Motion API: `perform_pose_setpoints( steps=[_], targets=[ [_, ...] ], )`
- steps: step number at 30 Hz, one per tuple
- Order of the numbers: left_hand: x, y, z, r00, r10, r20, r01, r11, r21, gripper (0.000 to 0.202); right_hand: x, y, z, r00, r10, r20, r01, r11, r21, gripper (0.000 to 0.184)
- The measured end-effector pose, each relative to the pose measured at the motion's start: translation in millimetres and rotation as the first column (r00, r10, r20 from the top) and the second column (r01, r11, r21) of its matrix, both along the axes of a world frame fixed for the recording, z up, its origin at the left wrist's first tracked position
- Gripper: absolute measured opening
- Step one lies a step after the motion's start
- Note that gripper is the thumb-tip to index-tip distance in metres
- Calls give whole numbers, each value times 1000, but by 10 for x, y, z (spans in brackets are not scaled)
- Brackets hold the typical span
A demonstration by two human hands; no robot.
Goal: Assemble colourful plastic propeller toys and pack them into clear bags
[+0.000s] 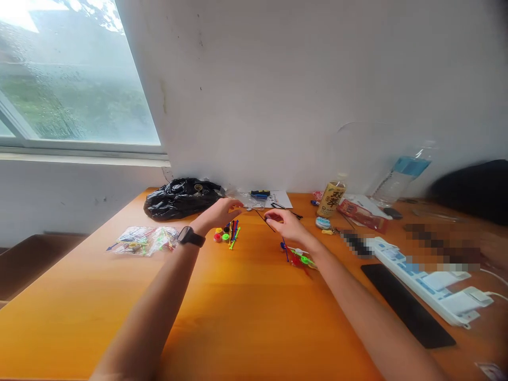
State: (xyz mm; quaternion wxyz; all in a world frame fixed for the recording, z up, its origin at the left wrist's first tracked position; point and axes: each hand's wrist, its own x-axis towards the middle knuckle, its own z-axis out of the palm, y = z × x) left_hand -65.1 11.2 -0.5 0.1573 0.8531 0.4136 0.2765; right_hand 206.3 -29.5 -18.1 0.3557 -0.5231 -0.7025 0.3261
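Observation:
My left hand (220,211), with a black watch (191,236) on its wrist, reaches forward over a small heap of coloured sticks and round pieces (229,234); its fingers are pressed together at the tips. My right hand (284,222) is held beside it with fingers pinched on a thin black stick (265,220) that slants between the two hands. Whether the left fingertips also touch that stick is unclear. More coloured sticks and connectors (299,257) lie under my right wrist on the orange table (238,312).
A clear bag of coloured parts (145,240) lies at left, a black plastic bag (180,198) behind it. A drink bottle (332,198), a large water bottle (400,177), a red packet (361,214), a white power strip (428,280) and a black phone (407,304) fill the right side.

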Motion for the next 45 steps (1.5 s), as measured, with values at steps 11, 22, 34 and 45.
perform_pose_setpoints(
  steps=[11, 22, 34, 45],
  targets=[
    [320, -22, -18, 935, -43, 352, 51, 999, -14, 25, -554, 374, 63, 703, -96, -704, -205, 922, -330, 8],
    [283, 15, -116, 957, -150, 247, 140, 989, 56, 14, -444, 424, -86, 864, 18, -504, -171, 951, -259, 17],
    [216, -85, -120, 941, -184, 284, 252, 942, -224, 12, -513, 371, -200, 942, 168, -291, -251, 927, -279, 16],
    [223, 2, -380, 993, -105, 45, 108, 991, -82, 14, -373, 454, -301, 943, 52, 328, 13, 981, -195, 39]
  ],
)
